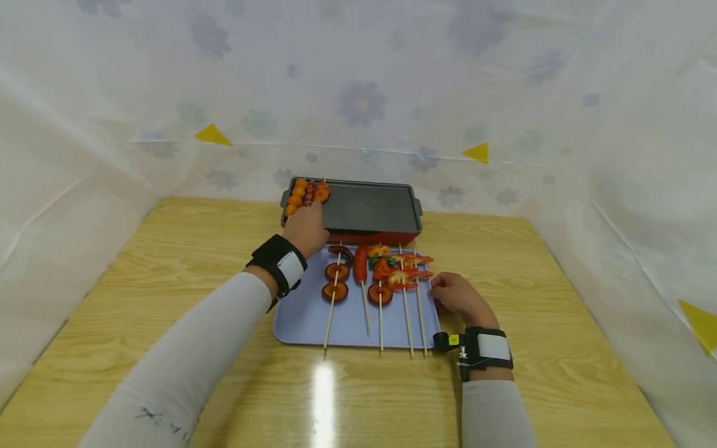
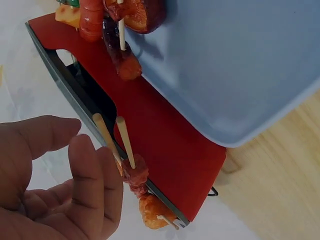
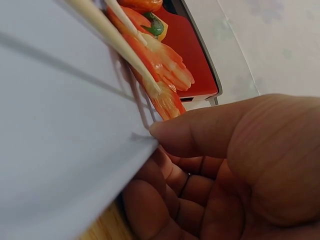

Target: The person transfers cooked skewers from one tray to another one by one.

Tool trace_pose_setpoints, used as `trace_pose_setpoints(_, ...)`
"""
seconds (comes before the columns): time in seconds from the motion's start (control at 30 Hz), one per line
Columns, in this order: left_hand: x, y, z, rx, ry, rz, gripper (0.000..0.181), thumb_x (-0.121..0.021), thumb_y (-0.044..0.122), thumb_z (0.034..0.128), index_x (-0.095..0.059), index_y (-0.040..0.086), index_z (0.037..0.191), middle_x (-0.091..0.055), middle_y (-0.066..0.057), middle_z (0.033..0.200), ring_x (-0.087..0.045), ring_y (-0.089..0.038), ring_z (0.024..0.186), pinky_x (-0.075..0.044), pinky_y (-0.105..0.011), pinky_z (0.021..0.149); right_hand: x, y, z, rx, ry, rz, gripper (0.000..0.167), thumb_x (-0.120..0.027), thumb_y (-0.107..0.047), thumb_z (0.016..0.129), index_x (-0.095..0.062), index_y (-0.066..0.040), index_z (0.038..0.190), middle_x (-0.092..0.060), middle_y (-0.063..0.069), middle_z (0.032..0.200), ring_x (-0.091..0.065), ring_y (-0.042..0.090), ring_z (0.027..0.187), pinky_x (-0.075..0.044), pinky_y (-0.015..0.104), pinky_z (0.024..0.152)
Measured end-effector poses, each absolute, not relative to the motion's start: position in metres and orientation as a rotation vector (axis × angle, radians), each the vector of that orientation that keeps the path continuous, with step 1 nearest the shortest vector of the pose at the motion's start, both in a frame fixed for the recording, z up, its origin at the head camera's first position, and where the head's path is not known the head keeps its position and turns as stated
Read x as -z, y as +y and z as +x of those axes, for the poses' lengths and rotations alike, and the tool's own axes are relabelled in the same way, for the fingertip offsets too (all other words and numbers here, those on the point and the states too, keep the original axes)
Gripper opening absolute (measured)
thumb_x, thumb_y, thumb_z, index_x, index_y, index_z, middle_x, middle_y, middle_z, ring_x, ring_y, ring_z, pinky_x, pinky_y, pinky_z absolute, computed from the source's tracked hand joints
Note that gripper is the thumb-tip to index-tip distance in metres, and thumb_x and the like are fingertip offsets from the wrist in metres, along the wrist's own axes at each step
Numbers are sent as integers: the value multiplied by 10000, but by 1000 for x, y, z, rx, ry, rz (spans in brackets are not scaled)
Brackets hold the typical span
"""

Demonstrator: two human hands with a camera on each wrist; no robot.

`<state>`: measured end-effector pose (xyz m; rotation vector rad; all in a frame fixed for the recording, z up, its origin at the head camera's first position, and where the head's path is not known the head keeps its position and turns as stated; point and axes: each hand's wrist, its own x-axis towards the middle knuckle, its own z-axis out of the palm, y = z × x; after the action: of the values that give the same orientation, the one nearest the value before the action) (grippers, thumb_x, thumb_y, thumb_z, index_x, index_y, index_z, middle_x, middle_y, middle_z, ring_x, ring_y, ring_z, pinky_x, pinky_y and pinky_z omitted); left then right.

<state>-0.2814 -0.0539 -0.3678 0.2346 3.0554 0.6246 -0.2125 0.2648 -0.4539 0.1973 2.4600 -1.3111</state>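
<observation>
My left hand is over the front left of a red grill with a dark plate. In the left wrist view its thumb and fingertips stand apart, with nothing seen between them, beside two bare skewer sticks. On the plate's left end lie a skewer of orange balls, a reddish meat skewer and an orange-brown skewer. My right hand pinches the right rim of a pale blue tray, thumb on top and fingers beneath.
The tray carries a mushroom-slice skewer, a sausage skewer, a mixed skewer and shrimp skewers. Their sticks reach towards the tray's front edge. A wooden table lies beneath, with flower-patterned sheeting behind.
</observation>
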Motion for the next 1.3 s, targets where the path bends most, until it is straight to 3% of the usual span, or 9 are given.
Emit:
trace_pose_setpoints(0.17, 368, -56, -282, -640, 3042, 239, 252, -584, 16, 904, -597, -62, 1143, -640, -167, 878, -631, -297, 757, -497, -385, 629, 453, 263, -212, 1306, 2462, 196, 118, -558, -56, 951, -567, 37, 1022, -540, 109, 857, -528, 210, 707, -473, 327, 622)
trace_pose_setpoints(0.3, 370, -57, -285, -672, 3026, 204, 63, -569, -6, 883, -621, -21, 915, -589, -120, 763, -585, -260, 675, -431, -338, 559, 453, 263, -212, 1305, 2461, 206, 114, -565, -58, 952, -570, 33, 1020, -545, 112, 868, -531, 213, 713, -474, 327, 624)
trace_pose_setpoints(0.43, 369, -58, -289, -656, 2998, 193, 175, -553, -17, 876, -560, 42, 712, -525, -81, 690, -518, -227, 632, -396, -329, 558, 453, 263, -211, 1304, 2462, 210, 117, -563, -58, 952, -570, 36, 1022, -552, 118, 889, -537, 214, 721, -480, 327, 624)
trace_pose_setpoints(0.7, 368, -56, -294, -539, 2984, 214, 140, -552, 14, 900, -678, -18, 849, -655, -153, 855, -599, -261, 741, -457, -356, 630, 454, 263, -211, 1305, 2469, 219, 114, -563, -62, 954, -574, 29, 1021, -555, 119, 891, -541, 216, 725, -477, 324, 628)
trace_pose_setpoints(0.9, 372, -55, -298, -544, 2946, 205, 218, -547, 11, 900, -635, 26, 702, -612, -119, 745, -570, -243, 661, -425, -331, 554, 455, 261, -210, 1289, 2484, 224, 100, -556, -72, 965, -580, 15, 1009, -560, 119, 895, -545, 218, 723, -461, 316, 619)
trace_pose_setpoints(1.13, 369, -57, -301, -557, 2892, 220, 360, -555, -6, 875, -453, 108, 549, -362, -14, 550, -377, -169, 507, -315, -292, 475, 457, 261, -210, 1296, 2485, 229, 99, -556, -72, 964, -581, 11, 1011, -560, 120, 906, -546, 221, 730, -463, 314, 623)
trace_pose_setpoints(1.3, 364, -58, -299, -616, 2857, 200, 290, -546, -29, 852, -502, 89, 591, -422, -27, 564, -401, -161, 486, -316, -269, 448, 457, 261, -210, 1292, 2482, 227, 92, -559, -67, 962, -578, 13, 1004, -560, 120, 905, -547, 225, 735, -467, 321, 622)
